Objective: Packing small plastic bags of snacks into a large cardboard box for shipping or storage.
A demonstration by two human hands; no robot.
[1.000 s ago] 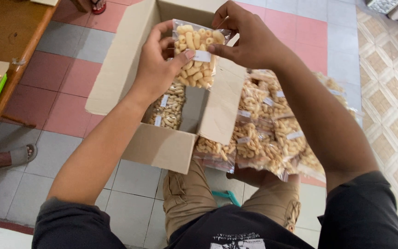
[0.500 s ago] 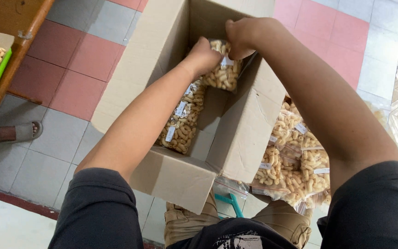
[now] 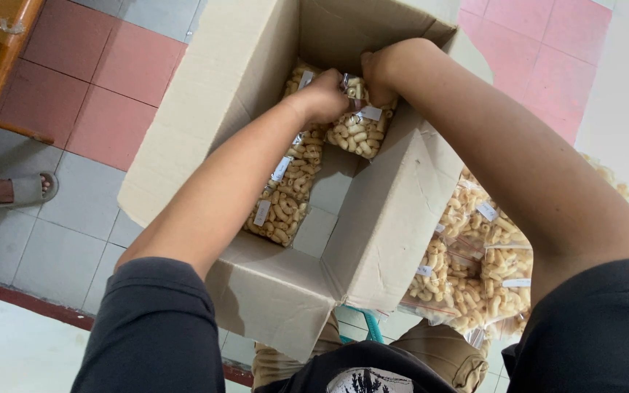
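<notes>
1. The cardboard box (image 3: 271, 94) stands open on the tiled floor (image 3: 89, 124), its flaps spread outward; everything below is placed against it.
2. Inside the box, along its left wall, clear packets of pale curled snacks (image 3: 285, 196) lie in a row, each bearing a small white rectangular label.
3. Deep in the box, near its far wall, the snack packet (image 3: 358, 131) sits in both hands, beside that row. It is a clear bag full of beige tube-shaped pieces, with a white label near its top edge.
4. The left hand (image 3: 325, 94) is closed around the packet's top from the left.
5. The right hand (image 3: 384, 73) pinches the same top edge from the right, fingers curled tight.
6. Outside the box, against its right flap, a heap of like packets (image 3: 475, 269) lies, white labels showing.
7. Left of the box, well apart, a wooden table edge (image 3: 1, 80) and a sandalled foot (image 3: 34, 188) show.
</notes>
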